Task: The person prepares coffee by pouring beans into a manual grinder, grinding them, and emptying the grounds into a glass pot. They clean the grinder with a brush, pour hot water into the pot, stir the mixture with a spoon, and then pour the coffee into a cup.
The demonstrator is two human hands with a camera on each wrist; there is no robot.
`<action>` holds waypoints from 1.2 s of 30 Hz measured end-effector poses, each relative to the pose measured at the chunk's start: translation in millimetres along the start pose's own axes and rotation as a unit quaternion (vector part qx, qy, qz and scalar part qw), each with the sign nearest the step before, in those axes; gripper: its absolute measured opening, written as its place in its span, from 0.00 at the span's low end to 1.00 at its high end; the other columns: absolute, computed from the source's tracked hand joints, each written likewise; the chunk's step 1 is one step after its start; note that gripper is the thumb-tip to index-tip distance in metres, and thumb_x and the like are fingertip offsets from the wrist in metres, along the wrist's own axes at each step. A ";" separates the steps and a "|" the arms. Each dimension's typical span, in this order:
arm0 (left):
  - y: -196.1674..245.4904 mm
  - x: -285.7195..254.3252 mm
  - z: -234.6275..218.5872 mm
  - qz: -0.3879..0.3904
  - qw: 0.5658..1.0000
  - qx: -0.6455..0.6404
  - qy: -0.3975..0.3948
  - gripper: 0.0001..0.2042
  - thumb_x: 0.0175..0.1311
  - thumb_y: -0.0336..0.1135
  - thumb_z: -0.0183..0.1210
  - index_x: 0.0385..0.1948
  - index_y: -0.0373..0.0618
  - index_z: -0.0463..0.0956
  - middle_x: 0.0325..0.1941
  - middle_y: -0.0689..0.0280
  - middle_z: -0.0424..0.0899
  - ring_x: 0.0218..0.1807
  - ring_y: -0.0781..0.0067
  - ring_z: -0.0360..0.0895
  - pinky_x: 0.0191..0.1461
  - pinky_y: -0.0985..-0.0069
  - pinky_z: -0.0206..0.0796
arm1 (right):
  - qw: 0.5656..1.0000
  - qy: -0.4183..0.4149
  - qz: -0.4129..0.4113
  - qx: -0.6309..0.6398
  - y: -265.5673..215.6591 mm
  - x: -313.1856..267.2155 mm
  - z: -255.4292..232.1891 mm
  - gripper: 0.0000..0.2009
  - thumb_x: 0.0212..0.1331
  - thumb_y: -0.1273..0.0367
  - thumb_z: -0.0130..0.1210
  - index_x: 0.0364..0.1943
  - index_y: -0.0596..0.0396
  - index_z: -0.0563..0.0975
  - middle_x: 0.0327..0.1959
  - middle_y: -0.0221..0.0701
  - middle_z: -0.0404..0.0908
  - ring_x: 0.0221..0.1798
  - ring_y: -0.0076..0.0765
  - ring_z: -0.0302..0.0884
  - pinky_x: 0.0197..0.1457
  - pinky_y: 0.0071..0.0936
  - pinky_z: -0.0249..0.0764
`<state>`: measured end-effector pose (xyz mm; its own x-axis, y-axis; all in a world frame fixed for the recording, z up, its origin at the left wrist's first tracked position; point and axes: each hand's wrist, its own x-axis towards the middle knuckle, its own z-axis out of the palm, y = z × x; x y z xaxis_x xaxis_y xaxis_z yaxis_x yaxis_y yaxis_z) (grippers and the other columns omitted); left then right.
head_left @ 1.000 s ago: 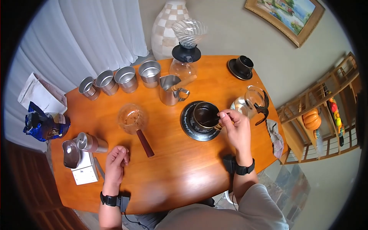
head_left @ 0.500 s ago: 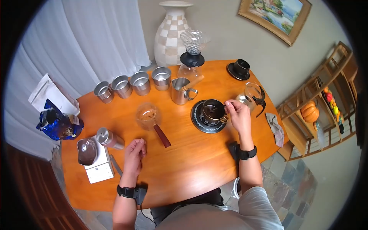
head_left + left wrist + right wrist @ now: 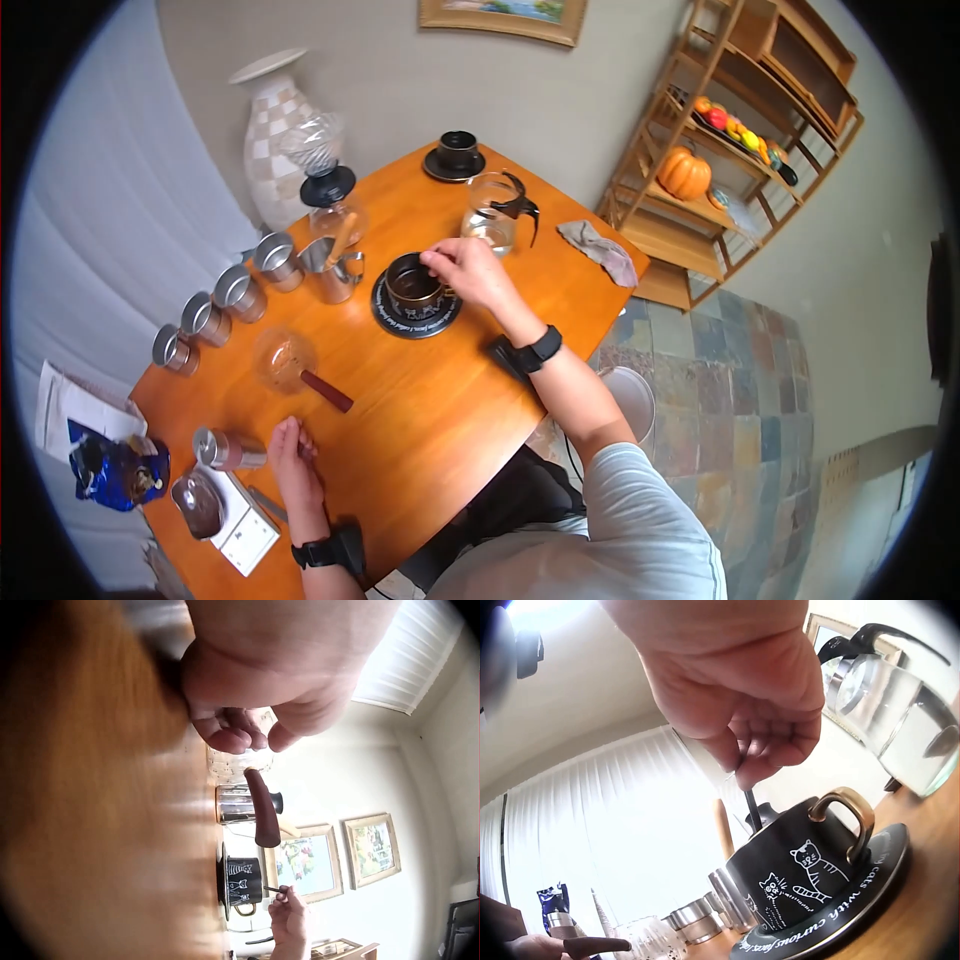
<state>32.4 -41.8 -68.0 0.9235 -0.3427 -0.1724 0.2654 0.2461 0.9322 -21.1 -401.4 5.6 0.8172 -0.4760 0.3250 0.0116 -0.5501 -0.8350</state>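
My right hand [image 3: 472,270] pinches the top of a thin black spoon [image 3: 751,806] between thumb and fingers. Its lower end is hidden inside a black cup [image 3: 791,866] with white cat drawings and a gold handle. The cup stands on a black saucer [image 3: 420,328] with white lettering around its rim. On the near left, my left hand [image 3: 295,465] rests at the table with loosely curled fingers and nothing in them. Just beyond it sits a clear glass pot [image 3: 285,360], its dark red handle [image 3: 262,810] pointing toward the front.
Behind the cup are a glass carafe [image 3: 490,235] and a steel pitcher [image 3: 328,280]; several steel cups [image 3: 240,290] line the left edge. A grinder [image 3: 230,450], white scale [image 3: 248,540] and blue bag [image 3: 115,470] are near left. A grey cloth [image 3: 598,250] lies at the right edge.
The head view has swung to the right, showing more shelf and floor. My right hand stays over the cup and keeps pinching the spoon; my left hand still rests near the pot.
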 end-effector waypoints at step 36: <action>6.5 6.9 19.8 -0.012 0.997 -0.057 0.051 0.09 0.72 0.38 0.52 0.31 0.46 0.70 0.22 0.73 0.68 0.25 0.81 0.63 0.32 0.83 0.58 | 1.000 -0.005 -0.004 0.006 19.0 11.3 -13.0 0.12 0.64 0.66 0.56 0.33 0.64 0.81 0.22 0.33 0.82 0.24 0.26 0.78 0.30 0.24 0.73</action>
<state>35.0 -60.5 -56.9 0.9382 -0.2570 -0.2317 0.3126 0.3423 0.8861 -19.1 -426.2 -0.8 0.8224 -0.4650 0.3276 0.0250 -0.5458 -0.8375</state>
